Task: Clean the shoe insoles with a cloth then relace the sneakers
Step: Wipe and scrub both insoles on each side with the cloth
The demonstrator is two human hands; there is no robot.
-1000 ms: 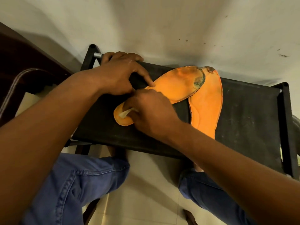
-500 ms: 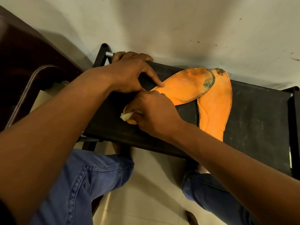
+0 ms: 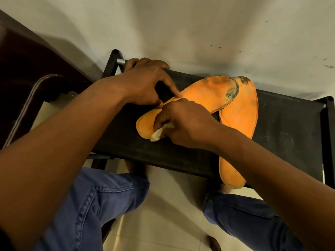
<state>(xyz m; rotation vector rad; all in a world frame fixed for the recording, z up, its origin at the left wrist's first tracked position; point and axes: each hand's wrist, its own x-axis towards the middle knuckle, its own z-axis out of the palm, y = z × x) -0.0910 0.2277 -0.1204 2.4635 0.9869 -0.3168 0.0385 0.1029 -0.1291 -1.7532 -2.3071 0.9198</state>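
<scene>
I am pinching a small cloth (image 3: 161, 132) in my right hand (image 3: 183, 124), rubbing the heel of the upper insole (image 3: 204, 91) on the black stool (image 3: 282, 120). My left hand (image 3: 145, 82) is pinning its edge with a fingertip, seemingly lightly, so it may be sliding askew.

Warm, fairly dim indoor light falls from above, brightest on the pale plastered wall (image 3: 181, 29). Soft shadows pool at the dark left edge. Wide-angle bending curves the borders; the near forearms look slightly soft.
</scene>
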